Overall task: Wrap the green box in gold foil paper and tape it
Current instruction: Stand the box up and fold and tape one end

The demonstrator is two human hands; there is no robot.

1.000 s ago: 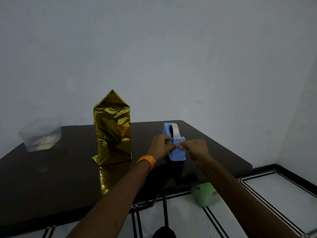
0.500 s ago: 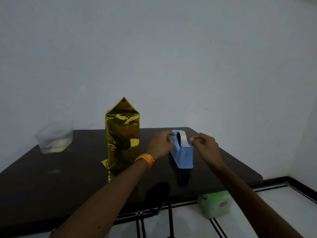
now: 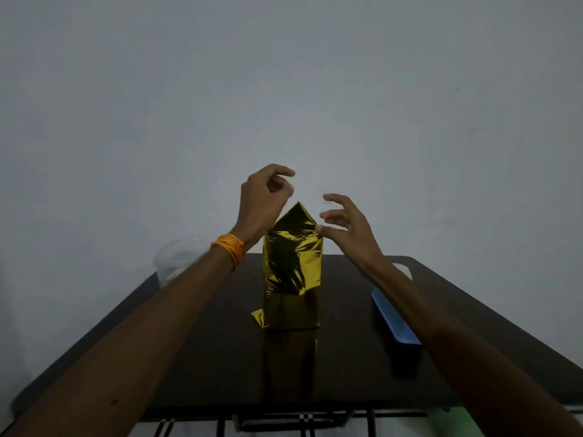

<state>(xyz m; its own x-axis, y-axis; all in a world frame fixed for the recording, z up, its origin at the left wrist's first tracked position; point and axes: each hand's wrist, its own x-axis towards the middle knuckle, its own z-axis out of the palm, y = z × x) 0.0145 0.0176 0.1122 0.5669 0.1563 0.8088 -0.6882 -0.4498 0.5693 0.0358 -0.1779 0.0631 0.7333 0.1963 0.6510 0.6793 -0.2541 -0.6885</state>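
The box (image 3: 291, 298) stands upright on its small end near the middle of the dark worktop (image 3: 220, 357), fully skinned in gold foil (image 3: 293, 247), with the top flap folded to a standing point and a loose tab sticking out at the bottom left. Tall on a narrow base, it probably tips easily and seems light. The foil looks thin, slick and quick to crease, so it is best steadied by flat fingers at the upper shoulders. The left hand (image 3: 263, 200) hovers above the point, its grip curled with thumb and forefinger close (whether they pinch tape I cannot tell). The right hand (image 3: 347, 228) has its grip spread, fingertips just beside the top right corner. The blue tape dispenser (image 3: 394, 316) lies right. No writing is legible.
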